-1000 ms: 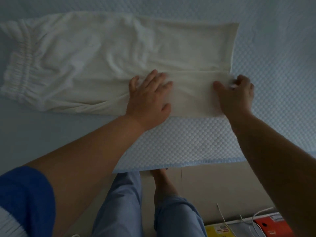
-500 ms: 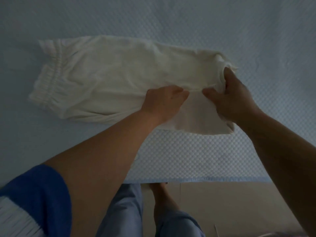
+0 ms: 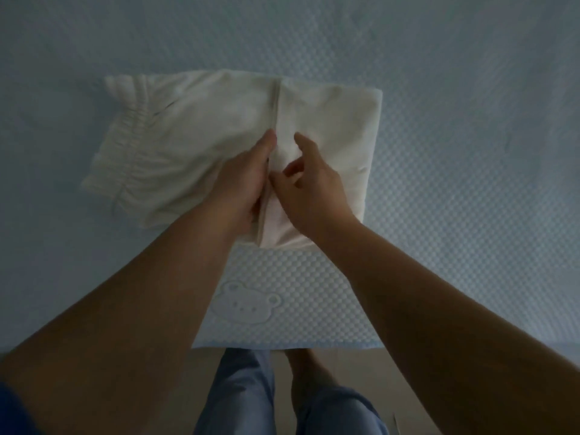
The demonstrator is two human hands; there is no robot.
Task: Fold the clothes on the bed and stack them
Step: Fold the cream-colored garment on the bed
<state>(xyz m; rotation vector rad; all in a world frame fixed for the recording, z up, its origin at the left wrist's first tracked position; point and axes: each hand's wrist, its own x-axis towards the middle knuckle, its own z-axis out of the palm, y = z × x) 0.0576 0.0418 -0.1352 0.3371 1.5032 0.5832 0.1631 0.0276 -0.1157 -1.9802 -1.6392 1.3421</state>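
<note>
The light is dim, and fine detail on the cloth is hard to read. The left hand (image 3: 243,180) hides the near part of the hem it works at, and its fingertips are tucked under the fabric, out of sight. Both upper arms are cut off by the frame's lower corners; a sliver of blue sleeve (image 3: 12,412) shows at bottom left.

The bed (image 3: 470,152) is covered in a pale blue quilted sheet with a raised dot texture, and a bear face (image 3: 246,304) is stitched near its front edge. Below that edge lies a beige floor (image 3: 361,372), where the person's legs in blue trousers (image 3: 238,400) and a bare foot (image 3: 309,375) stand.

The cream shorts (image 3: 194,127) lie flat in the middle of the bed, elastic waistband to the left, the leg end folded back over toward the middle so its hem runs as a line from far to near. The left hand grips that hem, fingers curled round it. The right hand (image 3: 309,186) rests on the folded flap just beside it, thumb and forefinger pinching the cloth, the other fingers loosely bent.
</note>
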